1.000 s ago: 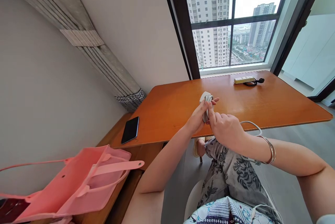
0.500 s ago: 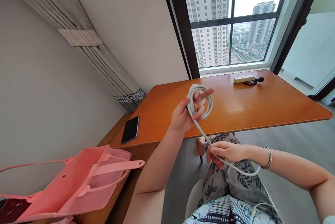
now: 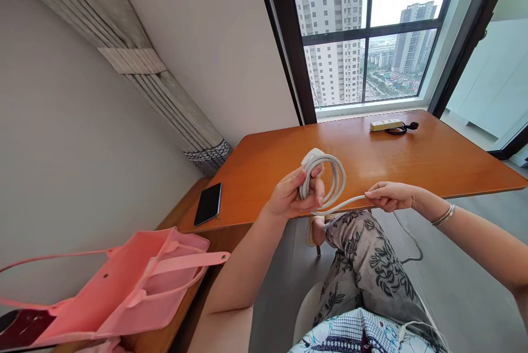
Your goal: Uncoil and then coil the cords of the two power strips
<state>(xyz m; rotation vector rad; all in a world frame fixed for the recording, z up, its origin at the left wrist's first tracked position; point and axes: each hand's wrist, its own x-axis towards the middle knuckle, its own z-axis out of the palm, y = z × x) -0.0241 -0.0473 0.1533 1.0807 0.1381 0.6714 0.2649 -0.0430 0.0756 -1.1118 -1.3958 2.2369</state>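
Note:
My left hand (image 3: pixel 295 199) grips a coil of white cable (image 3: pixel 330 180) with a white plug block at its top, held just above the near edge of the wooden table (image 3: pixel 433 160). To the right, my right hand (image 3: pixel 391 196) pinches the loose run of the same cable, pulled fairly straight from the coil. The rest of the cable drops past my patterned trousers toward the floor.
A black phone (image 3: pixel 207 204) lies on the lower wooden bench at left. A pink bag (image 3: pixel 124 287) sits at the near left. A yellow power strip (image 3: pixel 385 125) with a black cord lies at the table's far edge by the window.
My right hand has risen from my lap up and right, drawing the cable taut sideways. My left hand has closed its fingers round the coil, which sits slightly lower.

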